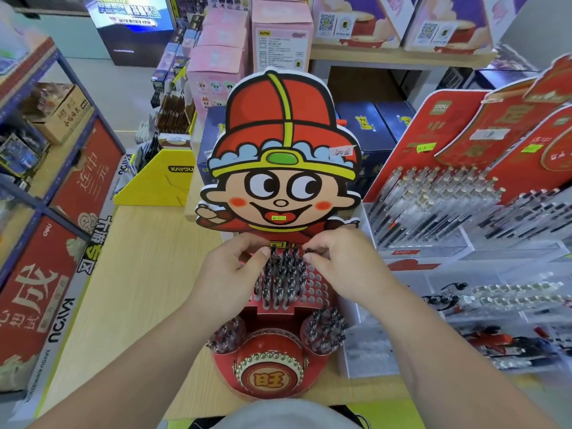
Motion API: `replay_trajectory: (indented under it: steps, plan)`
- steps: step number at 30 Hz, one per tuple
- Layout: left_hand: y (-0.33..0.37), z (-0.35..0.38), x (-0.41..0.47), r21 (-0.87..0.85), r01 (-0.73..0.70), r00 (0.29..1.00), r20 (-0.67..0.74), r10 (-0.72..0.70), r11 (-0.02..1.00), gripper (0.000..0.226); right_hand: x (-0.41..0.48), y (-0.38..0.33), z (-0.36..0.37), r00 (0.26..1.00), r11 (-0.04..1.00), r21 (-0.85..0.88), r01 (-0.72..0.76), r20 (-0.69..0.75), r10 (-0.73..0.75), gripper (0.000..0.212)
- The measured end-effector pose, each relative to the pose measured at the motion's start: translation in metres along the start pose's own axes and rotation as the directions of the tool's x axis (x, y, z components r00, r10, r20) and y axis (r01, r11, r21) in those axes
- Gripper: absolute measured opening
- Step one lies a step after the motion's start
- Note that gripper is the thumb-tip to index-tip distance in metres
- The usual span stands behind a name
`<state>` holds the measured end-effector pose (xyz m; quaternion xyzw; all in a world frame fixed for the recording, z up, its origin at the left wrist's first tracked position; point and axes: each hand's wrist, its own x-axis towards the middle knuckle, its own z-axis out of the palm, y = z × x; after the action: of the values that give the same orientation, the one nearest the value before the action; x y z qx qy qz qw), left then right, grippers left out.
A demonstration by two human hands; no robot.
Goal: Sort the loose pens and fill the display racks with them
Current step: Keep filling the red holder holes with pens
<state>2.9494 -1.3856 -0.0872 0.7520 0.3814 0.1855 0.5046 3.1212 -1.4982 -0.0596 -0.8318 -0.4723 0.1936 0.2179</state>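
Now | red rack [313, 284] partly filled with pens [283, 280] | right hand [343, 267] pinches a pen [308, 250] | left hand [232, 277] grip unclear

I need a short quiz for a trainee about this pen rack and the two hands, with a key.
1. True or false: the left hand and right hand are both at the rack's back row.
2. The right hand pinches: A a pen, B a brush, C a coin?
3. Which side of the hole panel shows empty holes?
Key: 1 true; 2 A; 3 right.
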Motion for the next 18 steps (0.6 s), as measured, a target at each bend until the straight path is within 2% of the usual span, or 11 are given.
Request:
replay_trajectory:
  steps: [12,18]
  plan:
    - [-0.0017,-0.0017,-0.0053,0.041,-0.018,0.999,0.033,0.016,0.999,0.012,0.0045,0.0028,-0.0014,0.999,0.998,0.049,-0.032,0.036,0.030,0.021]
    - [-0.0033,-0.0031,-0.0079,-0.004,0.029,0.999,0.024,-0.029,1.000,0.011,-0.0008,0.0039,-0.0009,0.998,0.999,0.042,-0.004,0.063,0.001,0.030]
